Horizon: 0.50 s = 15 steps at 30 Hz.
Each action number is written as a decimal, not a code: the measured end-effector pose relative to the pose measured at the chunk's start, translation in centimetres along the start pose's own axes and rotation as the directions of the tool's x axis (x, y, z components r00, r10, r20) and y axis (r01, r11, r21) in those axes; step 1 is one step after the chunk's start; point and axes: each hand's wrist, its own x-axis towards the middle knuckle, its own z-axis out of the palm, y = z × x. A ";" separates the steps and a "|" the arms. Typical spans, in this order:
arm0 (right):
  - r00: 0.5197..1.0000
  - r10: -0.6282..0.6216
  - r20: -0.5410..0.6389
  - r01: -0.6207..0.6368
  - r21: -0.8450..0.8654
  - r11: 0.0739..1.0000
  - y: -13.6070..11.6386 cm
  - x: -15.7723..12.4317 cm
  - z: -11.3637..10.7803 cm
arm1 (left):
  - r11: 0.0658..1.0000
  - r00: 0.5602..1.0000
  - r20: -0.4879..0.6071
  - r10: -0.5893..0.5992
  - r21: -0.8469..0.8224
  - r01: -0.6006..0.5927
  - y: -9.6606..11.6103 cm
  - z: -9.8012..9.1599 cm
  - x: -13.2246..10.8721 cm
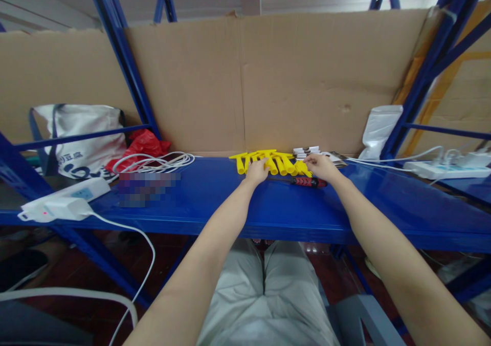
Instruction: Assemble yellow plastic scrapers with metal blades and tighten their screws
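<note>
Head view: across the upper half of the frame, a large cardboard panel point(184, 80) is set upright behind a blue desk point(207, 195), which spans the middle of the frame. At the left, a white tote bag point(88, 123) is seen, with a white power strip point(86, 188) placed nearer the front edge. Just right of centre, along the back of the desk, a row of yellow pieces point(284, 165) is laid out, most of them side by side with round ends turned toward the front. The left part of the row is reached by the left hand point(257, 170), its fingers bent; whether a piece is gripped cannot be told. At the right end, less evenly bunched yellow parts are touched by the right hand point(320, 165), its fingers drawn together; a firm hold cannot be confirmed. In front of that end, a red-and-black screwdriver point(307, 181) is left lying, held by neither hand. Most pieces appear to be lined up already; by judgement, only the bunched end is left untidy.
</note>
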 end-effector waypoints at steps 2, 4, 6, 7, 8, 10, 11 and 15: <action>1.000 0.001 -0.004 -0.001 0.004 1.000 -0.1 -0.1 0.0 | 0.999 1.000 -0.011 -0.009 -0.052 0.008 0.0 0.1 0.1; 1.000 -0.004 -0.011 0.005 0.009 1.000 -0.2 -0.2 0.0 | 0.993 0.999 -0.037 -0.026 -0.116 0.021 0.0 0.0 0.2; 1.000 0.000 -0.009 0.000 0.011 1.000 -0.2 -0.2 0.0 | 0.982 0.996 -0.068 -0.054 -0.184 0.041 0.0 -0.1 0.3; 1.000 0.004 -0.005 -0.004 0.010 1.000 -0.3 -0.2 -0.1 | 0.974 0.994 -0.083 -0.074 -0.222 0.054 0.0 -0.2 0.4; 1.000 0.009 -0.003 -0.009 0.008 1.000 -0.3 -0.2 -0.1 | 0.962 0.990 -0.097 -0.098 -0.263 0.070 0.0 -0.3 0.5; 1.000 0.012 0.001 -0.012 0.006 1.000 -0.4 -0.2 -0.1 | 0.923 0.980 -0.111 -0.163 -0.369 0.111 0.0 -0.3 0.6; 1.000 0.010 0.001 -0.010 0.007 1.000 -0.4 -0.2 -0.1 | 0.892 0.974 -0.109 -0.199 -0.432 0.134 0.0 -0.2 0.7; 1.000 0.013 0.000 -0.013 0.014 1.000 -0.5 -0.2 -0.2 | 0.707 0.937 -0.067 -0.342 -0.675 0.210 0.5 0.1 1.1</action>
